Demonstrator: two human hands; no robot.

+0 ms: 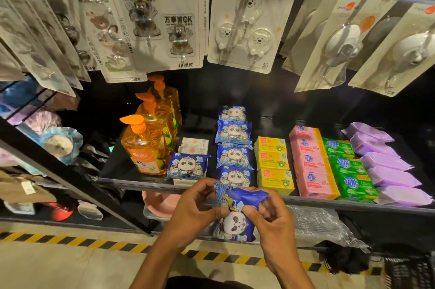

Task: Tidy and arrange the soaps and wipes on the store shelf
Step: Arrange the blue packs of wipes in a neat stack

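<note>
Both my hands hold a blue panda-print wipes pack (237, 213) in front of the shelf edge (329, 204). My left hand (195, 208) pinches its left side and my right hand (270, 215) pinches its right side with thumb on the front. On the black shelf a row of several matching panda packs (234, 145) runs front to back. One more panda pack (187, 166) lies to their left on small white boxes. Further right lie yellow soap boxes (274, 164), pink soap packs (310, 166), green soap packs (348, 168) and purple wipe packs (388, 166).
Three orange pump bottles (150, 138) stand at the shelf's left. Carded hooks (244, 30) hang above the shelf from a rail. A pink basin (160, 204) sits on the lower shelf. Bath sponges (56, 143) fill the left rack. Yellow-black tape (70, 240) marks the floor.
</note>
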